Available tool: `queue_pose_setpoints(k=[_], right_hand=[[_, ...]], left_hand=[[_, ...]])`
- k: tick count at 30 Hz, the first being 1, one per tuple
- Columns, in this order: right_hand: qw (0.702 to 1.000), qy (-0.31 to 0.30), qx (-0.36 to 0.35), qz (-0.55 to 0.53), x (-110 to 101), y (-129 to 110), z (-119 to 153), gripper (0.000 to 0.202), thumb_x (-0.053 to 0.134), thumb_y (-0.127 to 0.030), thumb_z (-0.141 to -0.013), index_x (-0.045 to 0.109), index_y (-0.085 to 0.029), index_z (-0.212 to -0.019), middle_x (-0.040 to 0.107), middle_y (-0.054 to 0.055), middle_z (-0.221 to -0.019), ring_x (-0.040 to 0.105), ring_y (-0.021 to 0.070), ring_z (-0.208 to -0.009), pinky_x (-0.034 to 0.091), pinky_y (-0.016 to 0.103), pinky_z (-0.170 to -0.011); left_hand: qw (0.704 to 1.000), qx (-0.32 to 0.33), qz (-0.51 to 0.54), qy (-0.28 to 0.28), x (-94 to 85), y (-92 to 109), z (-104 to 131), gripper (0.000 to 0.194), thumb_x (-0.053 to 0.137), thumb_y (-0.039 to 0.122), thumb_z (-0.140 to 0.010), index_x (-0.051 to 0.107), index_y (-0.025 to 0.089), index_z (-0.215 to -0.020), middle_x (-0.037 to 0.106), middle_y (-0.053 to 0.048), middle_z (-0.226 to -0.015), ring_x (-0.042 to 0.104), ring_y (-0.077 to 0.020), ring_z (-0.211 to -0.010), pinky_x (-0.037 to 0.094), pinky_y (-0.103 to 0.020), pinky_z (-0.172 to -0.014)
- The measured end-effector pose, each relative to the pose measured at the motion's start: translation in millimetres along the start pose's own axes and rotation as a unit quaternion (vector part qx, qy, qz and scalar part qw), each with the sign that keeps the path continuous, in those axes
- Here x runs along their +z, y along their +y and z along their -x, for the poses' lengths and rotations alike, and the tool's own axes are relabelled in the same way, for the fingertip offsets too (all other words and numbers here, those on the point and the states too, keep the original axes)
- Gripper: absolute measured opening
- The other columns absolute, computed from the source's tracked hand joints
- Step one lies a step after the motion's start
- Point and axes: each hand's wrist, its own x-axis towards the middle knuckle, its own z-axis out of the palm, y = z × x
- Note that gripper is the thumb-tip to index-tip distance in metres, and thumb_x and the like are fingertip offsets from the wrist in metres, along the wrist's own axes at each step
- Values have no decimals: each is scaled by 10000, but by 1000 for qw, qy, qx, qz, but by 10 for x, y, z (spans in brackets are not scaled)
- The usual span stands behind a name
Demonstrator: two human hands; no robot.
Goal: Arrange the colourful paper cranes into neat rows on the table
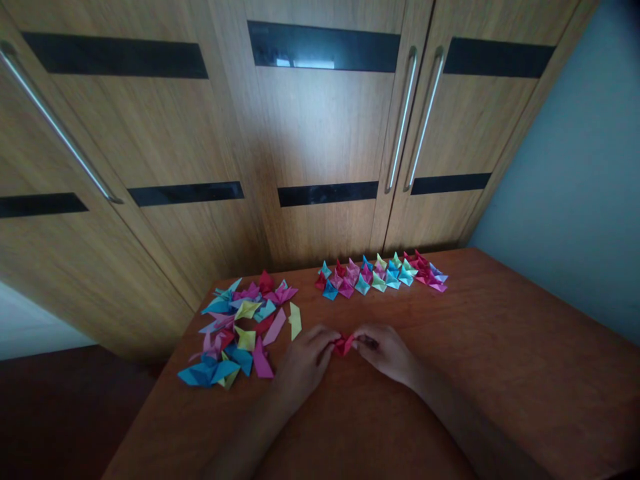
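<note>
A small red folded-paper piece (343,345) is held just above or on the wooden table, between my two hands. My left hand (309,353) pinches its left end with thumb and fingers. At its right end, my right hand (384,351) pinches the paper in the same way. Left of my left hand lies a loose heap of folded-paper pieces (246,339) in pink, blue, yellow and red. A pink strip-like piece (275,327) and a pale yellow one (295,321) lie closest to that hand.
Rows of pointed folded-paper pieces (379,281) stand along the back of the wooden table (450,347). Behind the table rises a wooden wardrobe (320,127) with long metal handles (424,120). A pale wall (560,200) is at the right. The table's left edge drops to a dark floor.
</note>
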Motion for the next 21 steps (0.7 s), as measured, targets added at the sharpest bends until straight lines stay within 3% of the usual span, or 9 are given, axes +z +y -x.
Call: queue_pose_setpoints(k=[3, 6, 10, 12, 14, 17, 21], right_hand=[[999, 30, 2, 19, -147, 64, 0, 191, 505, -327, -848, 665, -225, -859, 647, -2, -719, 562, 113, -614, 412, 207, -593], [991, 127, 34, 28, -417, 226, 16, 248, 487, -388, -851, 658, -208, -850, 677, 25, -793, 598, 141, -676, 441, 227, -634], [934, 309, 154, 90, -858, 572, 91, 333, 492, -459, -829, 650, -172, -889, 694, 63, -803, 625, 174, -695, 448, 241, -634], [902, 341, 218, 151, -1031, 747, 147, 323, 499, -449, -819, 651, -178, -906, 695, 66, -791, 633, 184, -703, 438, 242, -631], [876, 324, 283, 217, -1135, 885, 199, 317, 492, -441, -819, 653, -196, -938, 698, 74, -805, 641, 205, -728, 426, 251, -619], [850, 240, 368, 292, -1171, 998, 236, 341, 452, -457, -833, 653, -227, -985, 696, 92, -833, 646, 248, -770, 418, 276, -600], [827, 148, 425, 338, -1130, 1017, 178, 391, 404, -491, -848, 652, -234, -1006, 683, 124, -895, 645, 272, -806, 440, 313, -629]], left_hand=[[999, -24, 11, 43, -8, -24, 28, 294, 466, 124, -845, 595, 228, -1088, 610, -54, -1065, 586, -164, -981, 480, -290, -856], [996, -65, 38, 52, -27, -50, 72, 246, 464, 157, -854, 612, 214, -1042, 631, -51, -1023, 599, -160, -928, 484, -283, -828], [988, -130, 82, 7, 12, -43, 141, 188, 492, 202, -842, 654, 213, -937, 670, -24, -871, 612, -145, -759, 485, -244, -692], [984, -153, 96, -2, 55, -25, 166, 189, 502, 214, -835, 666, 214, -931, 679, -18, -843, 611, -143, -727, 476, -238, -668], [981, -159, 109, -9, 97, -10, 181, 199, 500, 208, -829, 671, 213, -930, 687, -16, -852, 612, -139, -724, 470, -234, -667], [980, -154, 123, -23, 133, 1, 188, 228, 477, 179, -822, 672, 213, -936, 693, -16, -868, 615, -134, -720, 464, -224, -653], [981, -147, 120, -33, 130, 3, 181, 249, 469, 160, -811, 668, 216, -950, 698, -13, -868, 614, -130, -704, 458, -218, -640]])
